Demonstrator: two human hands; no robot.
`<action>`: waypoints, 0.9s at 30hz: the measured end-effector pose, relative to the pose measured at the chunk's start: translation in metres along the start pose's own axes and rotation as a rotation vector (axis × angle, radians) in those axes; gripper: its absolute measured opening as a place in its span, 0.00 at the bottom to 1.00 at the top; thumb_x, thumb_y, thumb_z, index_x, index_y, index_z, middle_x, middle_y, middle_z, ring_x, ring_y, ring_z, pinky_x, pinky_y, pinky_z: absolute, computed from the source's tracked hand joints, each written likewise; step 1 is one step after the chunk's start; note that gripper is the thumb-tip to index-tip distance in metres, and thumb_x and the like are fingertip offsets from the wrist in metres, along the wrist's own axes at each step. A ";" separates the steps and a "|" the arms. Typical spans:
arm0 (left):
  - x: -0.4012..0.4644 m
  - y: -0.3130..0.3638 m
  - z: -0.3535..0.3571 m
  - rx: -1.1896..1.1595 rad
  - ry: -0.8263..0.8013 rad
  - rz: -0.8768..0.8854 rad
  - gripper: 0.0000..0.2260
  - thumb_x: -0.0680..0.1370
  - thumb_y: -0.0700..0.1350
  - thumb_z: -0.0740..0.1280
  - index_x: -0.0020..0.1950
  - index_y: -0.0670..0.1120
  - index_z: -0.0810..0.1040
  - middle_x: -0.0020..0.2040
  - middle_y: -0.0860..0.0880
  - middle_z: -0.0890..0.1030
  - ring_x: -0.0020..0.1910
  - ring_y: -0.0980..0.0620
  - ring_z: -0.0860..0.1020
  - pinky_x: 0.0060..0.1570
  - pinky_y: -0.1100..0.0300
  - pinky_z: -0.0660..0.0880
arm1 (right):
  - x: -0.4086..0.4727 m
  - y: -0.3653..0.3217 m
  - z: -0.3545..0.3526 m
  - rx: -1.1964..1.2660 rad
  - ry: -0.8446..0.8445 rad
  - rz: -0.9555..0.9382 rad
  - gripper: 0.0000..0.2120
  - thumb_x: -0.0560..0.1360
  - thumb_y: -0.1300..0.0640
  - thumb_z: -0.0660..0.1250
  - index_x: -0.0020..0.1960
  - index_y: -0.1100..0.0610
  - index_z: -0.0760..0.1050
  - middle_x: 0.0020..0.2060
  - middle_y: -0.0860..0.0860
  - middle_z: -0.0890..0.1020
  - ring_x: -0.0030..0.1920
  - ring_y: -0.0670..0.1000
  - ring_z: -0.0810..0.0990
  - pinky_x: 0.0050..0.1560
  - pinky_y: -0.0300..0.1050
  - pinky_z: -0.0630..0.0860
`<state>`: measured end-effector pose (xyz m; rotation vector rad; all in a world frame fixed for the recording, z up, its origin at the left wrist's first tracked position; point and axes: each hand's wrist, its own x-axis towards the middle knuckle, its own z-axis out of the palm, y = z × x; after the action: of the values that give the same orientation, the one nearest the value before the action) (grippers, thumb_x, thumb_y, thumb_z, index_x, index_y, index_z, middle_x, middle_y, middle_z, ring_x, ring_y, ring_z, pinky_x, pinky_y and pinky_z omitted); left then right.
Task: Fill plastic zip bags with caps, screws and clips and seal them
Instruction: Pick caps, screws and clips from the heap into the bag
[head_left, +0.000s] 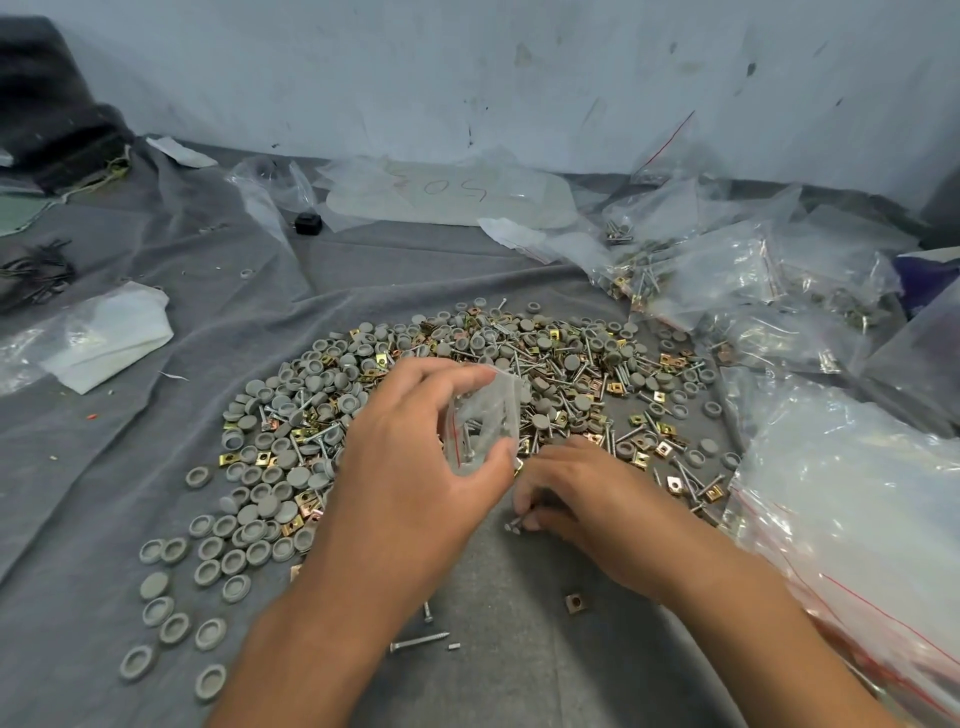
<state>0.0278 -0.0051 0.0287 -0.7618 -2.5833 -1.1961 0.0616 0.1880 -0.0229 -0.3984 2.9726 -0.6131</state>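
A wide heap (467, 395) of grey caps, silver screws and gold clips lies spread on the grey cloth (130, 467). My left hand (415, 467) holds a small clear zip bag (485, 421) with a red strip above the heap's near edge; screws show inside it. My right hand (576, 499) rests low on the cloth just right of the bag, its fingertips pinching screws (517, 522) at the heap's edge. Loose screws (418, 644) and a gold clip (575, 603) lie between my forearms.
Filled zip bags (727, 280) pile up at the right and back right, and a stack of empty bags (857, 519) lies at the near right. A folded white bag (104, 338) sits at the left. A small black object (307, 223) and flat plastic sheets (452, 192) lie by the wall.
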 end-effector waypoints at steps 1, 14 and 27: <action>0.000 0.000 0.000 -0.001 0.000 -0.001 0.21 0.72 0.51 0.73 0.64 0.53 0.79 0.55 0.63 0.75 0.55 0.70 0.72 0.53 0.81 0.62 | 0.000 0.000 0.001 0.002 0.005 0.004 0.06 0.79 0.50 0.69 0.48 0.42 0.71 0.46 0.37 0.76 0.53 0.45 0.71 0.55 0.49 0.73; 0.000 -0.003 0.008 0.004 -0.047 0.038 0.21 0.70 0.53 0.72 0.62 0.54 0.79 0.55 0.62 0.75 0.54 0.66 0.73 0.55 0.78 0.64 | -0.012 -0.042 -0.039 0.378 0.717 -0.175 0.11 0.79 0.55 0.71 0.59 0.44 0.78 0.46 0.40 0.81 0.48 0.45 0.82 0.46 0.33 0.76; -0.001 -0.001 0.005 -0.020 0.010 0.029 0.19 0.71 0.51 0.73 0.62 0.54 0.80 0.55 0.62 0.76 0.53 0.67 0.74 0.54 0.79 0.64 | -0.006 -0.014 -0.030 0.333 0.694 0.081 0.11 0.75 0.59 0.75 0.49 0.45 0.78 0.41 0.38 0.81 0.44 0.39 0.81 0.40 0.26 0.73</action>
<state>0.0282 -0.0017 0.0246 -0.7930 -2.5472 -1.2163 0.0666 0.1883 0.0109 -0.0308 3.3659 -1.4667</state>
